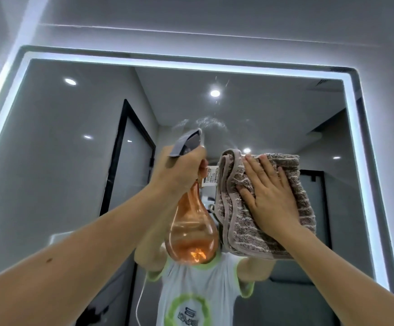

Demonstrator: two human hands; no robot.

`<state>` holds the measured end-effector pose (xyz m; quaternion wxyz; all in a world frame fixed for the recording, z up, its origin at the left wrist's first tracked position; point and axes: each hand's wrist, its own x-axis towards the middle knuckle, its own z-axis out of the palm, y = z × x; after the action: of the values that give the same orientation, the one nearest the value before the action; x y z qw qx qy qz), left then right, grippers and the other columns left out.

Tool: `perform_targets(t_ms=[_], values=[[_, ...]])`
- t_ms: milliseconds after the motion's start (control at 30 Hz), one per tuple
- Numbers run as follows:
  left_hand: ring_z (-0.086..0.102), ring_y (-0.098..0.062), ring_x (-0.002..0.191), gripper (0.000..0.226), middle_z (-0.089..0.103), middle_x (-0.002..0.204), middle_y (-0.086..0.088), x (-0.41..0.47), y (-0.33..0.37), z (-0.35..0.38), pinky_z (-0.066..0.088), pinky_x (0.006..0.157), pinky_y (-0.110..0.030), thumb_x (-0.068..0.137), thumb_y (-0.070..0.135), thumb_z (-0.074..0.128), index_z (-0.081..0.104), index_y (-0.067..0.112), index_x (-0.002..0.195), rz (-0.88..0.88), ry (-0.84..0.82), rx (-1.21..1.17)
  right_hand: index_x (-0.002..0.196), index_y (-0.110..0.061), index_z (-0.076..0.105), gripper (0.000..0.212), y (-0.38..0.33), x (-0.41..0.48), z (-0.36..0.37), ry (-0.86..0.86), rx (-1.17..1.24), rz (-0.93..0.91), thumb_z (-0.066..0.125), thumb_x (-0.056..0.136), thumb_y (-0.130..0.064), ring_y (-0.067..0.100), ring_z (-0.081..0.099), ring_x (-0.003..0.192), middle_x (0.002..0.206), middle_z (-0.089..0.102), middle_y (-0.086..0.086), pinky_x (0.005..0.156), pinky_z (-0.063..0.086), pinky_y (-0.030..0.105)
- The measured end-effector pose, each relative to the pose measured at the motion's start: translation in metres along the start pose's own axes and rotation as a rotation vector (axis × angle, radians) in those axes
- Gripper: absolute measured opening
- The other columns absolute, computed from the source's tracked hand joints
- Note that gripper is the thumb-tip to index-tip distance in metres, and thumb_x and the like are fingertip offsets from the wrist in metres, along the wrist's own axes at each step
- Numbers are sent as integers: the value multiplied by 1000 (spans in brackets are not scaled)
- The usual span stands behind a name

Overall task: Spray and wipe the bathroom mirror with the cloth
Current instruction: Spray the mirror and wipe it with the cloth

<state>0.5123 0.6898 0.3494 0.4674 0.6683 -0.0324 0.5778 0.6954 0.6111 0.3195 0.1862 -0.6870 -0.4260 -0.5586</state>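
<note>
A large bathroom mirror (62,142) with a lit white border fills the view. My left hand (181,170) grips the neck of an orange, pear-shaped spray bottle (191,234) with a grey trigger head pointing up and right at the glass. A patch of spray droplets (205,122) sits on the mirror just above the nozzle. My right hand (271,194) lies flat with straight fingers, pressing a folded brown striped cloth (245,229) against the mirror to the right of the bottle.
The mirror reflects a person in a white and green shirt, a dark-framed door on the left and ceiling spotlights. Grey wall (191,17) surrounds the mirror above and at the sides.
</note>
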Motion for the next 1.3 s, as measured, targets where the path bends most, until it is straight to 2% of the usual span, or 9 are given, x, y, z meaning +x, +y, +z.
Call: perform_targets(t_ms=[233, 333, 433, 600, 767, 833, 967, 1133, 1300], values=[[63, -22, 76, 11, 66, 72, -7, 5, 10, 4, 51, 90, -45, 79, 16, 59, 64, 10, 71, -72, -23, -129, 134, -35, -24, 59, -1, 1, 1, 23, -20, 25, -8, 81, -56, 3, -29, 133, 143, -26, -18, 102, -31, 26], [66, -19, 76, 12, 68, 81, -9, 6, 10, 7, 51, 90, -39, 80, 16, 60, 64, 6, 86, -85, -52, -135, 146, -25, 13, 64, -5, -3, 4, 113, -42, 104, 15, 88, -52, 16, 2, 138, 155, 5, -2, 110, -10, 37], [69, -19, 79, 16, 70, 86, -10, 9, 9, 8, 55, 84, -32, 80, 18, 60, 65, 6, 90, -53, -72, -82, 136, -23, 40, 57, -13, -8, -5, 188, -73, 200, 44, 85, -48, 28, 27, 113, 128, 31, 7, 96, 17, 43], [67, -20, 81, 14, 70, 83, -8, 12, 6, 7, 55, 79, -33, 81, 16, 57, 65, 6, 87, -33, -42, -107, 144, -35, -10, 60, -42, -11, -10, -73, 316, 404, 19, 94, -53, 25, -30, 135, 150, -26, -8, 106, -19, 48], [68, -29, 93, 14, 70, 87, -12, 8, 5, 9, 53, 87, -43, 81, 15, 57, 67, 9, 73, -29, -43, -95, 102, -39, 48, 33, -45, 4, 0, 222, 704, 591, 21, 89, -52, 9, -21, 138, 148, 6, -26, 105, -19, 45], [68, -26, 89, 12, 69, 84, -10, 7, 4, 7, 55, 81, -40, 82, 15, 57, 66, 8, 77, -22, -58, -106, 95, -30, 38, 17, -41, 8, 4, 278, 589, 621, 36, 91, -46, 12, -12, 140, 146, 19, -11, 108, -16, 45], [66, -23, 77, 11, 69, 76, -8, 9, 3, 0, 54, 81, -42, 77, 16, 59, 66, 12, 68, -5, -59, -101, 129, -17, 22, 63, -41, 9, 5, 353, 470, 673, 53, 84, -48, 21, -2, 137, 142, 14, 10, 111, -11, 40], [67, -18, 76, 12, 69, 83, -10, 6, 6, -8, 57, 60, -26, 84, 13, 54, 64, 9, 79, 50, -73, -74, 145, -18, -15, 85, -39, 11, 2, 163, 360, 703, 34, 88, -59, 23, -27, 137, 152, -22, 7, 106, -21, 39], [65, -26, 76, 13, 68, 84, -11, 15, 7, -14, 56, 76, -37, 83, 16, 54, 64, 9, 78, -4, -87, -77, 143, -23, -18, 76, -30, 25, -5, 116, 290, 602, 22, 90, -60, 18, -29, 136, 151, -27, 2, 107, -20, 39]])
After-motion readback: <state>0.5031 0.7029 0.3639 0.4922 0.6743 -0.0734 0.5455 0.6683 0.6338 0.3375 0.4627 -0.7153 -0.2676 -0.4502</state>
